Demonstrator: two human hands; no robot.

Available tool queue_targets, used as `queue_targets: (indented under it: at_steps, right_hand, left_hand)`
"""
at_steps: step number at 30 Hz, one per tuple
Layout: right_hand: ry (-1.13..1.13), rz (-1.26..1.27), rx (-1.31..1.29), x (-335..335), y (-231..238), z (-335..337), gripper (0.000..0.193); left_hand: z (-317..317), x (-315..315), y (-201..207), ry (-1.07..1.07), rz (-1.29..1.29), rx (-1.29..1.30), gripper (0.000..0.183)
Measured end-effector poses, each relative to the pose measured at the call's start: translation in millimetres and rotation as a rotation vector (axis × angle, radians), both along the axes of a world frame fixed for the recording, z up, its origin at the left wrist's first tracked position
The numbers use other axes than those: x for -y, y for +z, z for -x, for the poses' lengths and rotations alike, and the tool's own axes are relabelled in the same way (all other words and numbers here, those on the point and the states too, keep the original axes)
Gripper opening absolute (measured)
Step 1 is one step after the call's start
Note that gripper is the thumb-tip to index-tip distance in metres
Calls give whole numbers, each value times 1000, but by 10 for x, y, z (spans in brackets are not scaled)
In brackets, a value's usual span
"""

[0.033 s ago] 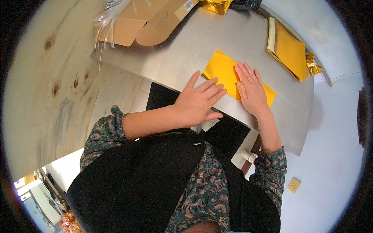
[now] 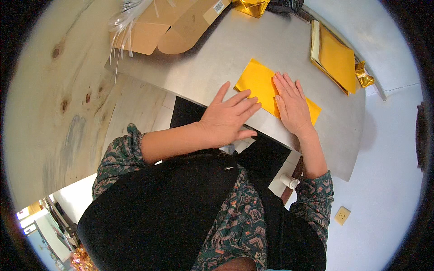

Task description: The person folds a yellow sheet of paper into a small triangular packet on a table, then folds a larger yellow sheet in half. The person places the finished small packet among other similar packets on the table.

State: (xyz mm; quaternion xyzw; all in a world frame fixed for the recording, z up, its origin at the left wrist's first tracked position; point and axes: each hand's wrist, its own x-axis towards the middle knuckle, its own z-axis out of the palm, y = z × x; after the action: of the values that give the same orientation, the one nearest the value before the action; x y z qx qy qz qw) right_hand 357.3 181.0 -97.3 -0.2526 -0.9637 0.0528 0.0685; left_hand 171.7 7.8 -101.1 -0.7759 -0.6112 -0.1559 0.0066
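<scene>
A flat, rectangular yellow sheet (image 2: 260,81), which may be folded or stacked, lies slantwise near the front edge of the grey metal table (image 2: 199,74). My right hand (image 2: 291,104) rests flat on its right half, fingers stretched out and pointing away from me. My left hand (image 2: 230,113) is spread open at the sheet's near left edge. Its fingertips reach that edge; whether they press on it I cannot tell. Neither hand grips anything.
An open cardboard box (image 2: 176,27) with clear plastic strips (image 2: 129,25) stands at the far left. Shiny gold foil (image 2: 252,7) sits at the back. A stack of golden-yellow sheets (image 2: 337,58) and crumpled gold foil (image 2: 364,75) lie by the right wall.
My left hand has shifted very slightly to the left. The right hand and the yellow sheet have stayed in place.
</scene>
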Motion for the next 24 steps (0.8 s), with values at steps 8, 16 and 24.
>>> queue_targets:
  at_steps: [8, 16, 24]
  right_hand:
    - [9, 29, -11, -13, 42, -21, 52]
    - [3, 36, -61, 0, 19, -52, 52]
    - [10, 3, -67, -20, -24, -35, 51]
  left_hand:
    - [355, 144, 90, 99, 29, -85, 72]
    - [438, 134, 287, 162, -35, -48, 61]
    - [312, -244, 218, -198, -131, 93, 49]
